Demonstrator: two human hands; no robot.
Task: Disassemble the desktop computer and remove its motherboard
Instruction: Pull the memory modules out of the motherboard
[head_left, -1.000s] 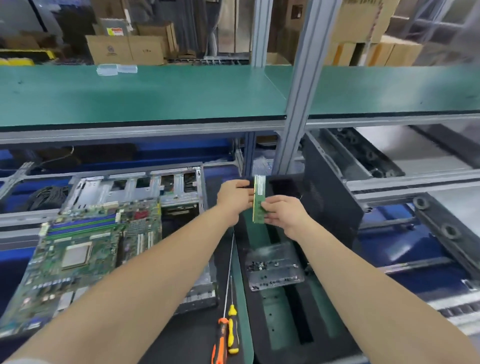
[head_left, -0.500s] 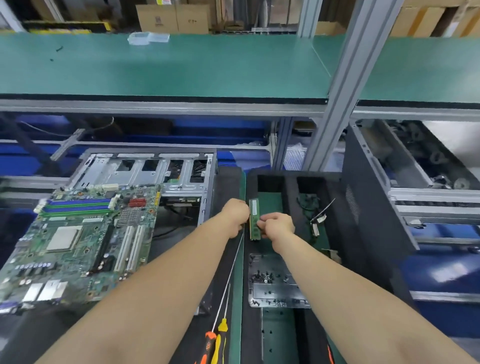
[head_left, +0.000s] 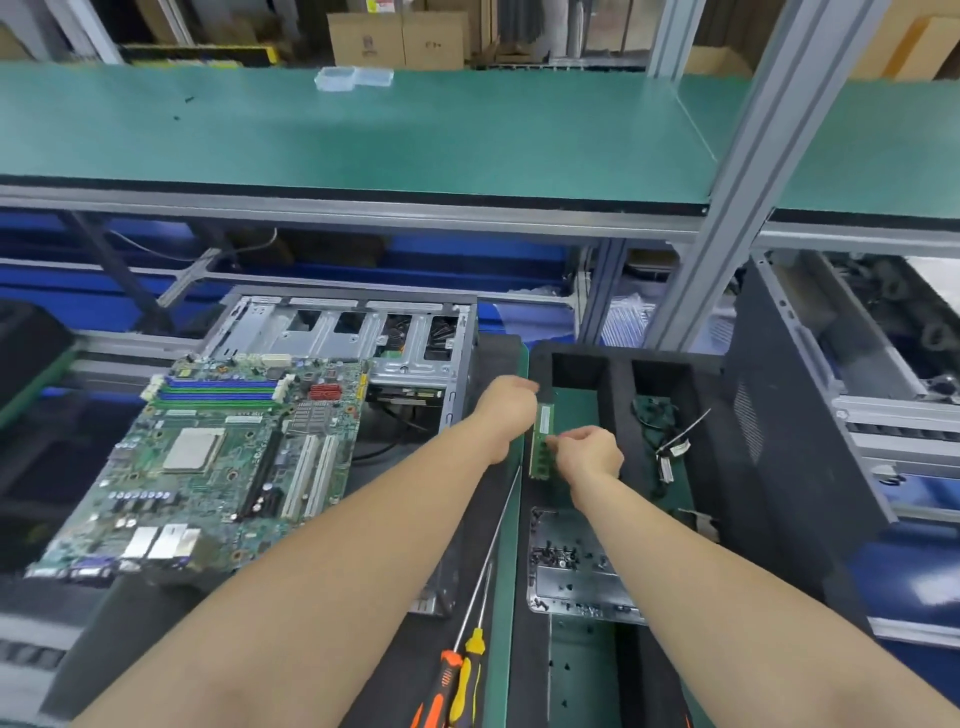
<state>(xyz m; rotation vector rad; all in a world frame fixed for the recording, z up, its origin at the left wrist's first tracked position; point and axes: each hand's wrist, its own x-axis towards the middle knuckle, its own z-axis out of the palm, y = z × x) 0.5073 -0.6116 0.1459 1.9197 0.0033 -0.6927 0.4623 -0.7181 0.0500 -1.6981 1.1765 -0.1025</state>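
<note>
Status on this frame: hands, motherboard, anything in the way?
Left hand and right hand hold a memory stick over the foam tray. Motherboard out, lying across the case. Nothing on top of it.

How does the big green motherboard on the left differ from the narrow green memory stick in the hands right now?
Size: the big green motherboard is a broad, nearly square board; the narrow green memory stick is a slim strip. Support: the motherboard lies tilted on the open metal case, untouched; the stick is pinched by the right hand, left hand at its far end, over the black foam tray. Both are green circuit boards.
</note>
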